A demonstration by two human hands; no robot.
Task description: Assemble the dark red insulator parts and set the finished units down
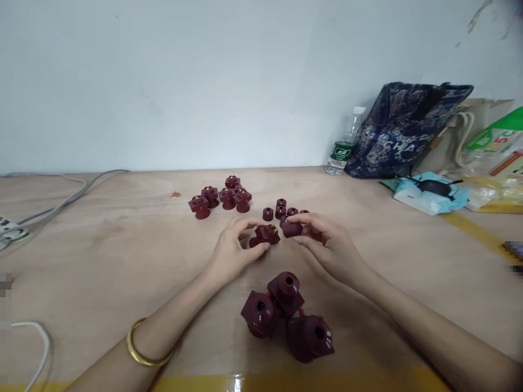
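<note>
Between thumb and fingers, my left hand [235,250] grips a dark maroon lamp-holder-like base [266,234], tilted so its brass contacts face right. My right hand [333,247] pinches a ribbed maroon cap [291,227] just to the right of that base; a small gap separates the two parts. Behind my right fingers stand several small round maroon caps [280,211] with holes in their tops. Nearer to me sit three maroon assembled pieces [286,291], each with a domed, holed top. Further back on the left is a group of square-topped maroon bases [200,206] with brass parts.
A water bottle [342,144] and a dark blue patterned bag [404,133] stand by the wall at right. Black glasses [435,187] lie on a tissue pack [412,197]. Grey cables [77,190] and a white cable [43,337] run along the left.
</note>
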